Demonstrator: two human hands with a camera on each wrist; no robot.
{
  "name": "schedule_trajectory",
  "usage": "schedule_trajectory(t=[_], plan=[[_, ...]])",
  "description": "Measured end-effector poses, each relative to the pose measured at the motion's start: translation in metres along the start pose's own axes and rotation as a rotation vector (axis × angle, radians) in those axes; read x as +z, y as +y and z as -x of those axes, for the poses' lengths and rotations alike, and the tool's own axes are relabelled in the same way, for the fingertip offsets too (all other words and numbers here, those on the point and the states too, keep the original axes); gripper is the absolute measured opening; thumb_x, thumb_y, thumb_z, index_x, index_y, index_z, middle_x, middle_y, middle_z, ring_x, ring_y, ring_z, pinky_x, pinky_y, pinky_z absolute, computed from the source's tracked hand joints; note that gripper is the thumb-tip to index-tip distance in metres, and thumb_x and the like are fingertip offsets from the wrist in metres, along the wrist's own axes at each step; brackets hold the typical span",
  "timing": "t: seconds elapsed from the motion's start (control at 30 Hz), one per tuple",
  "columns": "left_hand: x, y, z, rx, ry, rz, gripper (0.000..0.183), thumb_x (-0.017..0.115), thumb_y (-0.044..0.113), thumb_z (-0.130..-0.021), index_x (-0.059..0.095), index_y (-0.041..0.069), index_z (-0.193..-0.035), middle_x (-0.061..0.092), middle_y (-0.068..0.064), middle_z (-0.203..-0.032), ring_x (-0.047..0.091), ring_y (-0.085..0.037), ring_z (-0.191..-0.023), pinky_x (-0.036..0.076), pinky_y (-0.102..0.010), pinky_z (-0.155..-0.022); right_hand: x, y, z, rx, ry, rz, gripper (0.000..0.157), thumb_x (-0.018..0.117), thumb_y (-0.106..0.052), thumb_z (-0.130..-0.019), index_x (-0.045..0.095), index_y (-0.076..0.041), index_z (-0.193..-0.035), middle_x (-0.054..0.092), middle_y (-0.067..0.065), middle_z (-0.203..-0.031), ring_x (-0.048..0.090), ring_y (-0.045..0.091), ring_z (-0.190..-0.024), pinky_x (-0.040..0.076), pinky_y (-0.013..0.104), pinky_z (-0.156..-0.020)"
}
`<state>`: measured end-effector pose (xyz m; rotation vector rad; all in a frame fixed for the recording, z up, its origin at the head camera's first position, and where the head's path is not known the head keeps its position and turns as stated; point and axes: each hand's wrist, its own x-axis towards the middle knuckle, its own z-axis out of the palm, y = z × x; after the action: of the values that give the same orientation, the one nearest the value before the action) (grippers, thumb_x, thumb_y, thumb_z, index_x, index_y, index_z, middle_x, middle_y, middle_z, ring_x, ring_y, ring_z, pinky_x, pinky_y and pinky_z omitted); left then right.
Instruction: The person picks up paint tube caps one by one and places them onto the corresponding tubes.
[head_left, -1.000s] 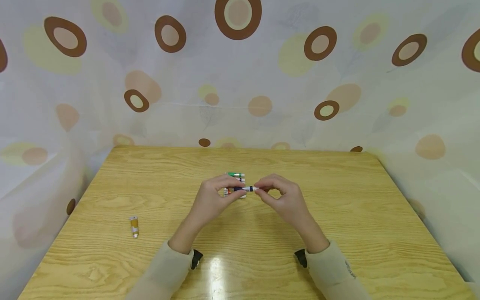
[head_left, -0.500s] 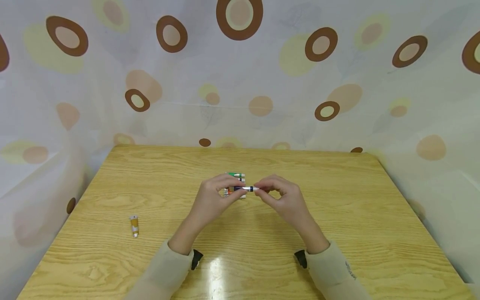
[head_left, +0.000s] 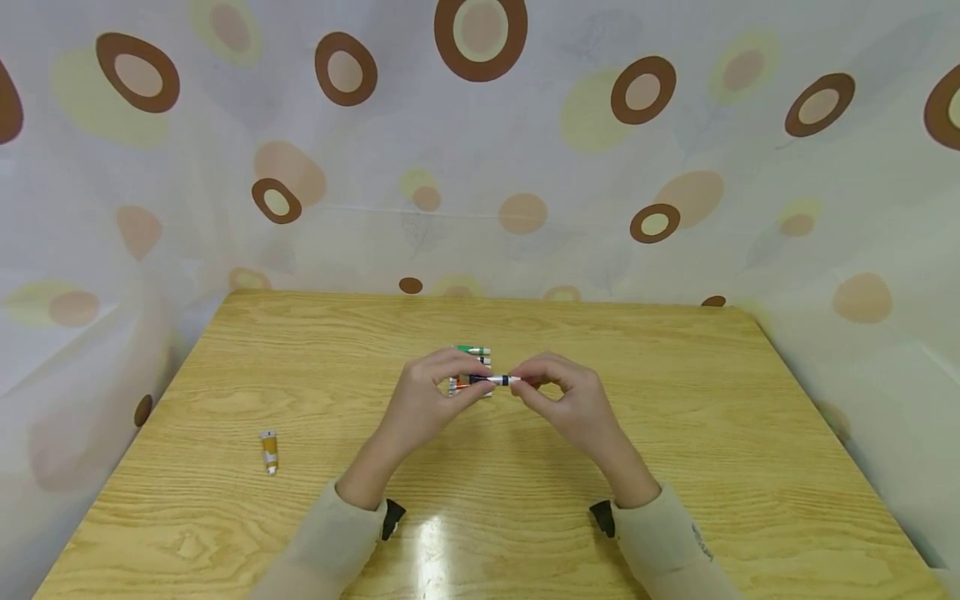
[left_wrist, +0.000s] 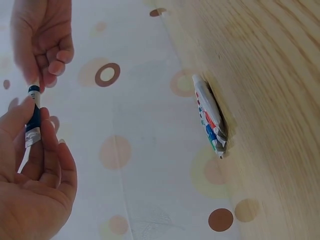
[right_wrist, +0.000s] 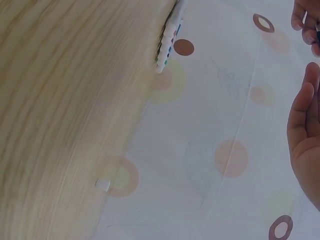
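My left hand (head_left: 423, 400) gripped the blue paint tube (head_left: 487, 380), my right hand (head_left: 570, 400) pinched its cap end, above tube row (head_left: 471, 367) on surface (head_left: 675, 433); ochre tube (head_left: 267, 452) well apart

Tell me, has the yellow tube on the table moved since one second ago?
No. The yellow tube lies in the same spot on the table, left of both hands.
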<state>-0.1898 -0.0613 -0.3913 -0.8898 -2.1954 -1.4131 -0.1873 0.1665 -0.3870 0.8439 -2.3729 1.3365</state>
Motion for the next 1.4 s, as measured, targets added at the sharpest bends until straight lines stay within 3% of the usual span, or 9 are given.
schedule_trajectory(t=[0.3,0.63,0.83,1.1,1.27,1.4], plan=[[0.0000,-0.0005,-0.0002,0.022,-0.004,0.002,0.016,0.084,0.009,-0.085,0.081,0.007,-0.100,0.079,-0.007,-0.105,0.074,-0.024,-0.106,0.061,-0.029,-0.092,-0.0014,0.0031,-0.0005,-0.046,-0.029,0.038,0.004,0.075,-0.007,-0.093,0.078,-0.008,-0.096,0.076,0.001,-0.094,0.066,0.004,-0.082,0.059,0.025,-0.070],[-0.0009,-0.0018,0.0004,0.020,-0.027,0.024,0.015,0.084,0.009,-0.085,0.081,0.008,-0.100,0.079,-0.006,-0.105,0.074,-0.021,-0.103,0.061,-0.030,-0.091,-0.0025,0.0065,0.0001,-0.125,-0.030,0.053,0.018,0.078,0.001,-0.087,0.077,-0.010,-0.101,0.075,0.002,-0.098,0.067,0.008,-0.084,0.060,0.028,-0.076],[-0.0006,-0.0015,0.0007,0.021,-0.033,0.037,0.014,0.083,0.006,-0.085,0.080,0.007,-0.099,0.078,-0.006,-0.102,0.074,-0.019,-0.094,0.062,-0.032,-0.087,-0.0034,0.0058,0.0003,-0.106,-0.023,0.048,0.019,0.078,0.001,-0.088,0.075,-0.011,-0.103,0.075,0.002,-0.098,0.067,0.007,-0.085,0.059,0.026,-0.078],[-0.0013,-0.0001,0.0001,0.021,-0.027,0.023,0.017,0.084,0.003,-0.083,0.080,0.008,-0.099,0.079,-0.005,-0.102,0.074,-0.020,-0.101,0.060,-0.028,-0.092,-0.0027,0.0083,-0.0006,-0.100,-0.037,0.048,0.009,0.075,-0.005,-0.093,0.076,-0.011,-0.100,0.074,-0.001,-0.096,0.065,0.006,-0.085,0.059,0.031,-0.076],[-0.0025,-0.0001,0.0002,0.014,-0.029,0.011,0.016,0.084,0.005,-0.084,0.081,0.008,-0.100,0.079,-0.006,-0.104,0.074,-0.020,-0.100,0.062,-0.030,-0.087,-0.0040,0.0065,-0.0001,-0.084,-0.050,0.053,0.023,0.078,-0.003,-0.089,0.075,-0.011,-0.111,0.074,0.001,-0.101,0.067,0.009,-0.087,0.059,0.028,-0.080],[-0.0051,0.0009,0.0003,-0.015,-0.036,-0.002,0.016,0.084,0.008,-0.085,0.081,0.010,-0.101,0.079,-0.005,-0.106,0.073,-0.017,-0.098,0.062,-0.035,-0.081,-0.0053,0.0071,-0.0005,-0.126,-0.029,0.068,0.031,0.081,0.000,-0.085,0.073,-0.009,-0.114,0.074,0.005,-0.103,0.067,0.013,-0.088,0.059,0.029,-0.080]])
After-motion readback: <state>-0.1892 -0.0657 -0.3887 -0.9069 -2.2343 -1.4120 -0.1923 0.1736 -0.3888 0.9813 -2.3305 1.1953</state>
